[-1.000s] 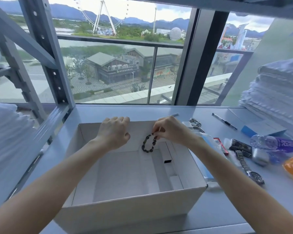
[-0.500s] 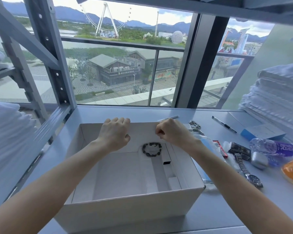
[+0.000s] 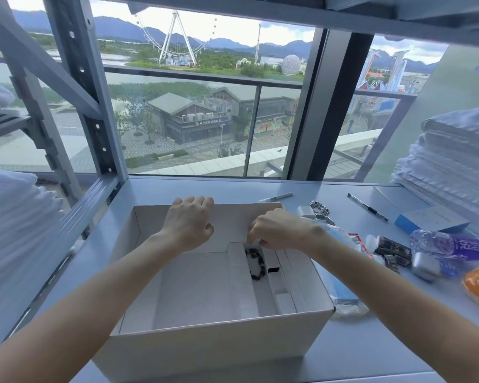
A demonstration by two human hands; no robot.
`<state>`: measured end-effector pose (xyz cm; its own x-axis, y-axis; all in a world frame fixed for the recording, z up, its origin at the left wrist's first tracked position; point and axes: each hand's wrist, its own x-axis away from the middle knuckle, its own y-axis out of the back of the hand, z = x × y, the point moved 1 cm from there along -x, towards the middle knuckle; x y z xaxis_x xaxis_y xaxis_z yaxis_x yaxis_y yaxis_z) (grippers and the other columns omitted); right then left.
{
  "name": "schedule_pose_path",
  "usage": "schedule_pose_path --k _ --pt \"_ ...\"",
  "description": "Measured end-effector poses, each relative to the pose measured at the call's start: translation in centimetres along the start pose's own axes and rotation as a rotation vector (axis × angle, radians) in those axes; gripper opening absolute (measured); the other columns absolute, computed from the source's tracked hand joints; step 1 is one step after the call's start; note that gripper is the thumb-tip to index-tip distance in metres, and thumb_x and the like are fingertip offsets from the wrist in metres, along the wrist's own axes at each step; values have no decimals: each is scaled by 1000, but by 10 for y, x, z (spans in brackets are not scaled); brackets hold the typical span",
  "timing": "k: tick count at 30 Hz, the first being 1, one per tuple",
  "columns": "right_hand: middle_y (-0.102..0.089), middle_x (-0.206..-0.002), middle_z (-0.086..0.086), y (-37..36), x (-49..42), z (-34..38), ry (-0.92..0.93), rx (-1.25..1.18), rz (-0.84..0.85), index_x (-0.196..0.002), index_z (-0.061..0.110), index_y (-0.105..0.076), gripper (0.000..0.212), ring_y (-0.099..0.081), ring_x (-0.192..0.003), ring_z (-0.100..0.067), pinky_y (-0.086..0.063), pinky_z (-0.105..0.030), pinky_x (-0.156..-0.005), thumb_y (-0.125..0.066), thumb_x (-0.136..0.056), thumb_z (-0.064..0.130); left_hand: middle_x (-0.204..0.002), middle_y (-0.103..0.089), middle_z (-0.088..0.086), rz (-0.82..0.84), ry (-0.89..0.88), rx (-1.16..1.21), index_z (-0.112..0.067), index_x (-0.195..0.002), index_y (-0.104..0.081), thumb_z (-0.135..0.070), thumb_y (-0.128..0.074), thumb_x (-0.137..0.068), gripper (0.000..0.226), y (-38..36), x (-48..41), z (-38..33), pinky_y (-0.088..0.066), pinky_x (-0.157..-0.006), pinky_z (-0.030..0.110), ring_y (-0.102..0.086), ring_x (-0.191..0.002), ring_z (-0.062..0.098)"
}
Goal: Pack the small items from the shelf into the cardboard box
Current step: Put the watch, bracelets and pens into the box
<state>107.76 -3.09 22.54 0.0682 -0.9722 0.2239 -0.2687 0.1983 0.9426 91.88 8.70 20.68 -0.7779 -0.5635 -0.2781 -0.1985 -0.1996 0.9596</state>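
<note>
Left grip (image 3: 188, 222) curled over far rim of cardboard box (image 3: 205, 344); right grip (image 3: 277, 230), fingers bent, at beaded bracelet (image 3: 256, 264) lying in narrow inner compartment (image 3: 264, 295); pinch cannot be told.

You have the box (image 3: 205, 346) on the shelf (image 3: 371, 341) under both hands, with the loose items beyond your right hand (image 3: 277, 230).

Your left hand (image 3: 190, 222) sits on the box's far wall; your right hand is inside, at the far end of the bracelet (image 3: 256, 264), which lies in a narrow slot on the box's right side. Just right of your right wrist lies the chain (image 3: 320, 210). Further right are the watch (image 3: 393, 262) and the bottle (image 3: 448, 246), with the pen (image 3: 367, 207) behind them. The towels (image 3: 459, 161) are stacked at the far right, well away from both hands. The window (image 3: 205, 120) stands behind everything.
</note>
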Motion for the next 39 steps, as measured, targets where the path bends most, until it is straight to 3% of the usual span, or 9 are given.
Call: schedule_pose_path --k 4,8,11,14,18,23,29,35,39 --pt "-66 -113 10 0 0 -2 9 -147 -98 -107 31 -67 29 -62 -99 -20 -51 -35 -78 -53 -88 14 -111 -55 4 3 -5 14 -14 -120 -43 -29 -51 -84 40 1 0 1 -34 -91 35 -49 -107 25" --pt "-72 -91 2 3 17 -9 -48 -525 -502 -90 16 -74 15 -66 -79 -16 -54 -39 -73 -61 -86 9 -112 -55 3 9 -6 25 -14 -119 -43 -30 -50 -85 38 2 0 2 -35 -91 35 -49 -106 24" --pt "-72 -89 1 1 45 -22 -60 -502 -695 -88 12 -73 9 -67 -73 -15 -56 -37 -67 -66 -84 8 -116 -55 1 -4 -24 41 -16 -123 -42 -33 -48 -87 40 2 -1 1 -36 -90 35 -49 -108 23" --pt "-71 -87 3 -11 78 -51 -167 -482 -756 -86 13 -73 8 -66 -72 -15 -56 -37 -66 -67 -83 9 -120 -55 -1 -38 -69 110 -19 -127 -42 -37 -48 -89 42 4 -5 -8 -37 -91 35 -51 -111 21" --pt "-71 -88 -3 -42 106 -101 -426 -526 -612 -87 12 -74 9 -64 -78 -23 -52 -44 -73 -66 -83 10 -123 -57 0 -44 -138 173 -18 -125 -45 -41 -39 -95 38 6 -25 -43 -37 -92 35 -52 -112 20" --pt "-73 -92 -5 -79 115 -143 -543 -545 -428 -89 14 -74 14 -61 -80 -17 -53 -41 -81 -62 -84 10 -117 -61 2 -11 -183 229 -18 -115 -52 -45 -31 -97 39 10 -55 -107 -40 -88 38 -56 -106 22" --pt "-72 -101 -5 -108 90 -178 -583 -574 -291 -95 18 -73 19 -65 -94 -24 -51 -37 -87 -57 -86 13 -104 -64 -4 170 -126 217 -25 -100 -61 -41 -39 -93 28 3 -76 -144 -33 -65 29 -54 -83 16" --pt "-60 -127 -6 -132 56 -214 -547 -505 -136 -119 22 -62 42 -57 -113 -26 -46 -38 -96 -39 -91 1 -92 -48 -7 156 -191 185 -24 -97 -63 -37 -31 -96 35 -1 -72 -141 -27 -74 31 -43 -83 12" --pt "-49 -139 -4 -146 40 -232 -495 -470 -39 -133 24 -48 57 -49 -123 -25 -42 -35 -99 -34 -87 -7 -95 -53 -4 156 -175 163 -23 -94 -62 -36 -31 -95 34 -3 -74 -138 -28 -73 31 -51 -89 16"
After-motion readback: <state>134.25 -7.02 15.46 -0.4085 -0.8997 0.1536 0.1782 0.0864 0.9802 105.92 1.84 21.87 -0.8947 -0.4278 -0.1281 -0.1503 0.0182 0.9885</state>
